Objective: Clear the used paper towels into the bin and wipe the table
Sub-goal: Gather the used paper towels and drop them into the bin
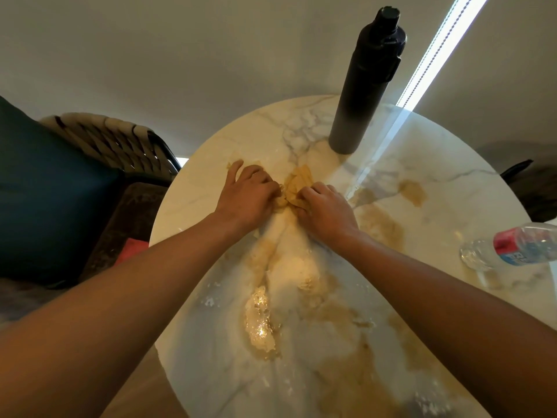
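A round white marble table (428, 164) is smeared with brownish wet spills across its middle and front. Near its centre lies a soaked, tan paper towel (297, 184), bunched up. My left hand (245, 196) and my right hand (324, 211) meet over it, fingers of both curled onto the wad from either side. Most of the towel is hidden under the fingers. A shiny puddle (259, 321) glistens closer to me.
A tall black bottle (367, 76) stands upright at the table's far side. A clear plastic water bottle (518, 247) with a red and blue label lies on its side at the right edge. A dark chair with a woven back (114, 140) stands left of the table.
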The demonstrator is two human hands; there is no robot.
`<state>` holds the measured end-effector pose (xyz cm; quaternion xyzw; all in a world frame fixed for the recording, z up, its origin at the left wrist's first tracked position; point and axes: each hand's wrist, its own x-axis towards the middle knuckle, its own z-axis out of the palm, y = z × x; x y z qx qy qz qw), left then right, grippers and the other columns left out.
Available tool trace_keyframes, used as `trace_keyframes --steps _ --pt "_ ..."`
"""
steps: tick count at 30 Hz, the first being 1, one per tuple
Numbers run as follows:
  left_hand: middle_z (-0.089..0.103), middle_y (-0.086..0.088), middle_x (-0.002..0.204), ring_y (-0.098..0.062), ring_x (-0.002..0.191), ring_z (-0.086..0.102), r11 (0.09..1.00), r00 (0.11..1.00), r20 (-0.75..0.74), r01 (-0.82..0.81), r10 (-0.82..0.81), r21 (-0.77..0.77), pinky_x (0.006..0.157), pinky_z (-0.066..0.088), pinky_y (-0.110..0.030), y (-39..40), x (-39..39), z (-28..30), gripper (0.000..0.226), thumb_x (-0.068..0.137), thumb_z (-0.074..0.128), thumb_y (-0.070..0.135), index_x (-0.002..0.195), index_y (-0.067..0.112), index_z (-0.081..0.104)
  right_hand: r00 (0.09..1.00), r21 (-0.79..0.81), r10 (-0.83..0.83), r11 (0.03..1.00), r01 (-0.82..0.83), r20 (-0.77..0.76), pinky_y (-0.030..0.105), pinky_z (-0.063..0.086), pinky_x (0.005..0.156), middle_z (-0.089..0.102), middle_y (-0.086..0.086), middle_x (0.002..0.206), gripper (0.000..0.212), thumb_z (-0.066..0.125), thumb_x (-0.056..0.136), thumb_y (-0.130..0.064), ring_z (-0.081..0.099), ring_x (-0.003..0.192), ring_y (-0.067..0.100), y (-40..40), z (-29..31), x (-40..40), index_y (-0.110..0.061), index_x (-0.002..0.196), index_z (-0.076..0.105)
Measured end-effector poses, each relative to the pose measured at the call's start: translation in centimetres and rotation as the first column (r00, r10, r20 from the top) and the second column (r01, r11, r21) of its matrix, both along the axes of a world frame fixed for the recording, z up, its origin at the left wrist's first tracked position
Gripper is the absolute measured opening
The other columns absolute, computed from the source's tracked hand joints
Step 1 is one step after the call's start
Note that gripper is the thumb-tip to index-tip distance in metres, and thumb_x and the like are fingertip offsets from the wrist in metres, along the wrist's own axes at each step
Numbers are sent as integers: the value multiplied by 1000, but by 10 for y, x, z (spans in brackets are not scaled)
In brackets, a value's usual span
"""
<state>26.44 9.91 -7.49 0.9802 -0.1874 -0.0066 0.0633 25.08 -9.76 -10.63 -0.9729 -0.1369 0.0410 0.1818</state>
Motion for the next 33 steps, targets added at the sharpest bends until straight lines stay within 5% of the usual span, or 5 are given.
trace_keyframes --steps 6,12,16,22,33 --pt "67 9 112 -22 133 46 999 993 111 31 -27 -31 117 4 -48 4 -6 11 13 89 66 28 100 29 74 996 72 -11 997 4 88 37 48 85 62 -2 107 22 58 99 -37 56 97 22 -12 7 -16 -21 112 65" --pt "66 1 106 -20 100 62 959 997 47 78 -68 -271 82 45 -31 9 -14 26 13 87 71 17 100 18 73 988 218 -19 976 -15 154 33 50 76 62 1 99 18 66 95 -28 57 90 20 -24 27 -33 -15 107 68" --pt "61 4 106 -12 93 58 928 999 -5 35 -40 -371 73 43 -24 8 -29 37 13 91 66 15 104 17 71 989 302 -35 953 -10 146 32 50 73 61 4 95 13 68 91 -14 55 86 21 -29 43 -48 -10 103 69" --pt "61 2 101 -14 89 60 891 995 -90 -10 -35 -453 78 53 -38 -5 -51 68 17 91 61 13 104 23 60 986 323 -46 946 -8 159 26 45 72 60 1 96 23 68 84 -5 51 82 14 -45 69 -79 -11 106 68" --pt "52 2 105 -14 94 53 921 977 -70 166 -203 -353 81 39 -22 -64 -74 120 24 93 64 15 114 21 72 971 291 -135 954 74 196 37 56 75 62 3 97 15 74 86 -13 58 87 19 -105 110 -145 -10 101 74"
